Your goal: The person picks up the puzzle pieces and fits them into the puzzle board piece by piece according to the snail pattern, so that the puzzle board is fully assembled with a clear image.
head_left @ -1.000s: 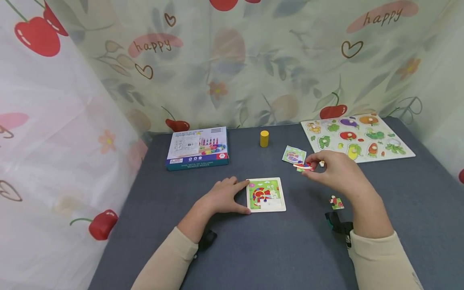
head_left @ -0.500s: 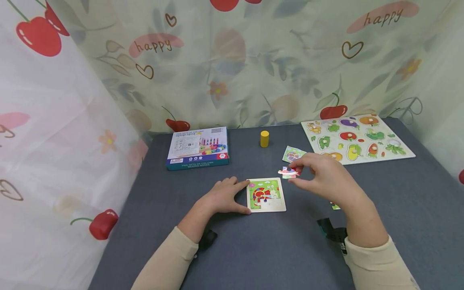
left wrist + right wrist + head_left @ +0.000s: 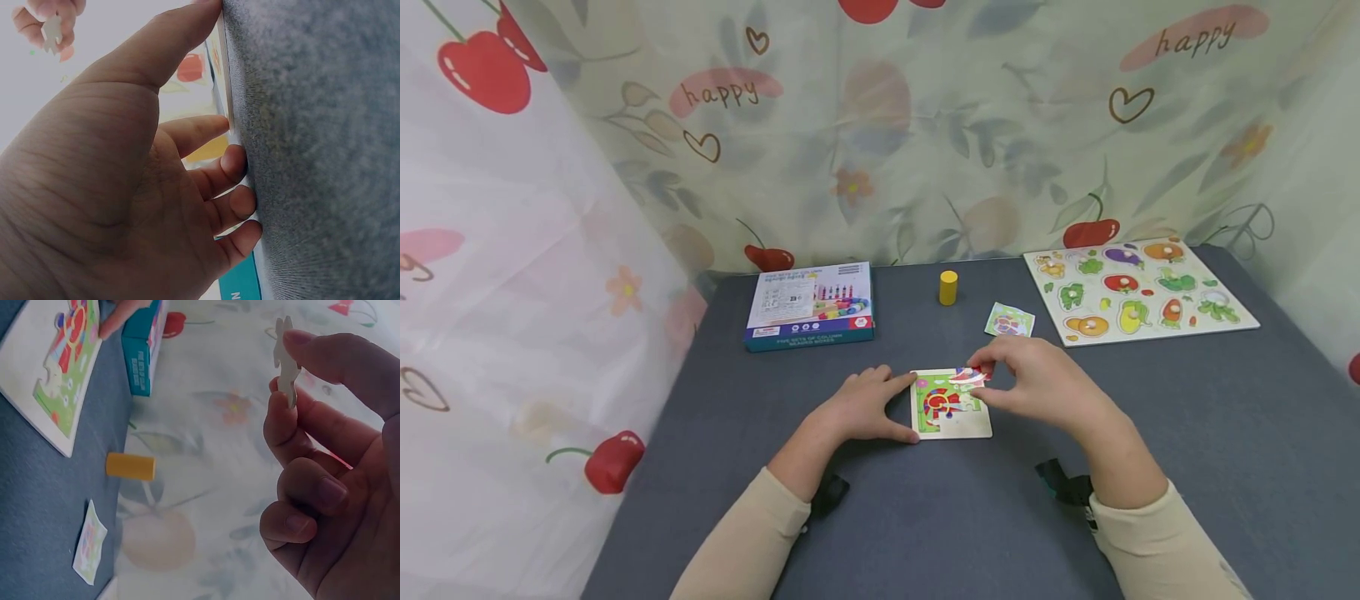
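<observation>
In the head view, a shallow square puzzle tray [image 3: 967,432] lies on the table, partly filled with a green and red picture; its lower right part is bare wood. My left hand [image 3: 867,407] rests beside it, thumb and index fingertip touching its two left corners. In the left wrist view the other fingers [image 3: 242,201] touch the tabletop. Over the tray's upper right, my right hand [image 3: 1048,385] pinches a red, white and green jigsaw piece [image 3: 964,377] between thumb and fingers. From the right wrist view, the pale edge of that jigsaw piece [image 3: 287,372] shows, tilted above the table.
Behind the tray are a small printed card [image 3: 1009,320] and a yellow cylinder [image 3: 948,288]. A boxed bead set [image 3: 809,307] lies back left, a vegetable puzzle board [image 3: 1142,292] back right. Printed curtains [image 3: 880,142] hang behind the table.
My right hand has picked the jigsaw piece up from near the printed card and carried it left over the tray. Its arm now hides another small piece. My left hand has stayed put.
</observation>
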Demonstrator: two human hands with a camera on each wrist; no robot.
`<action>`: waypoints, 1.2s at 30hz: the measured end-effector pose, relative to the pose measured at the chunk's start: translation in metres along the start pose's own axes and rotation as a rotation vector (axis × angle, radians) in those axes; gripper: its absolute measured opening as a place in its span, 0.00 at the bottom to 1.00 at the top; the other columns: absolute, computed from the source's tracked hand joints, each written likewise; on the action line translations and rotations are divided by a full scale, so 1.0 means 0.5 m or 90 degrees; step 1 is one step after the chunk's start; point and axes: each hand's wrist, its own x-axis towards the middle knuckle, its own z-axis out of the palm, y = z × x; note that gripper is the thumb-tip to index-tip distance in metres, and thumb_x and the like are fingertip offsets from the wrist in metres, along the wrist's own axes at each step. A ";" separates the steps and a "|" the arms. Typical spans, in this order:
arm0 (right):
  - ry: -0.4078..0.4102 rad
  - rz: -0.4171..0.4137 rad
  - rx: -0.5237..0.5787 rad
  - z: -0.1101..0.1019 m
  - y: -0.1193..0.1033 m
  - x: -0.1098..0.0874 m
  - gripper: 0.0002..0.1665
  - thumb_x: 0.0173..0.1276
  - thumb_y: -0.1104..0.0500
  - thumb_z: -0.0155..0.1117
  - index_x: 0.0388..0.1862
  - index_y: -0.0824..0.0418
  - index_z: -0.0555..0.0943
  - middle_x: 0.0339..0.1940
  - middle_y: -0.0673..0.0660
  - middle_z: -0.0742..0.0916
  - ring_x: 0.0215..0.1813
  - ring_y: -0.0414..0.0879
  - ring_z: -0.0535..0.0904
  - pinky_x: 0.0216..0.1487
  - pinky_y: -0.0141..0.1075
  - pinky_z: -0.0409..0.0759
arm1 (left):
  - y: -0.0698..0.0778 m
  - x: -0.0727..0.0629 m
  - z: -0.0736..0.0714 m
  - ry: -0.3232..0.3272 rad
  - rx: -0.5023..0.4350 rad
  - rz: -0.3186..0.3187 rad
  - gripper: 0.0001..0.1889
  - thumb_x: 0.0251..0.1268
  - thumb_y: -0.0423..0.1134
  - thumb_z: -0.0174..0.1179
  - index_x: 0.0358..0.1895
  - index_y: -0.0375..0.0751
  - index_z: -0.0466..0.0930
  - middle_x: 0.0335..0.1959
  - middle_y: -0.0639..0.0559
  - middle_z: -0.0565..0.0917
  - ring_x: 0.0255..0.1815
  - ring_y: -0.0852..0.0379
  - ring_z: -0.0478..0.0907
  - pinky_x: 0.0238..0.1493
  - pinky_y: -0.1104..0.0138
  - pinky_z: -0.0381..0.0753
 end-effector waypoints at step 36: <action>-0.184 0.070 -0.012 0.138 0.046 0.035 0.14 0.56 0.53 0.83 0.39 0.56 0.90 0.27 0.42 0.82 0.30 0.40 0.73 0.35 0.38 0.72 | -0.007 0.004 0.006 0.008 0.004 0.009 0.53 0.52 0.73 0.68 0.81 0.59 0.60 0.57 0.50 0.72 0.54 0.53 0.66 0.55 0.57 0.69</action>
